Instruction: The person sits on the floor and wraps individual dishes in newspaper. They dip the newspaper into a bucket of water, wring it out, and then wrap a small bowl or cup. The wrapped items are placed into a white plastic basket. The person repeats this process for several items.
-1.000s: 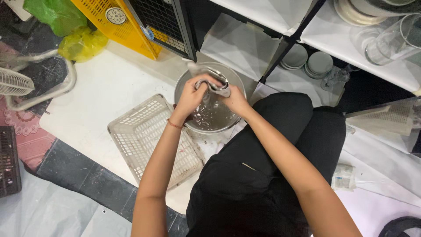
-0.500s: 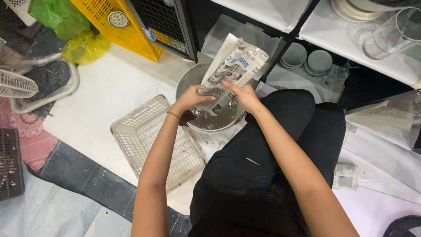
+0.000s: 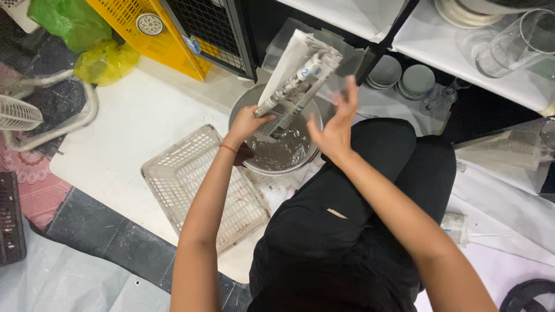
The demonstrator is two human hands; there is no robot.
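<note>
While left hand (image 3: 250,122) grips newspaper (image 3: 296,75), right hand (image 3: 334,124) spreads open.

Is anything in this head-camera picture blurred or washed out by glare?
Head view: the right hand is smeared by motion, its fingers soft; the left hand and the wet folded paper it holds look sharper. The white board under the metal bowl is bright, nearly washed out. Shelf corners bend slightly, wide-lens distortion.

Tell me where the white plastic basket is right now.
In the head view the white plastic basket sits empty on the white board, left of centre, just beside the metal bowl and under the person's left forearm.
</note>
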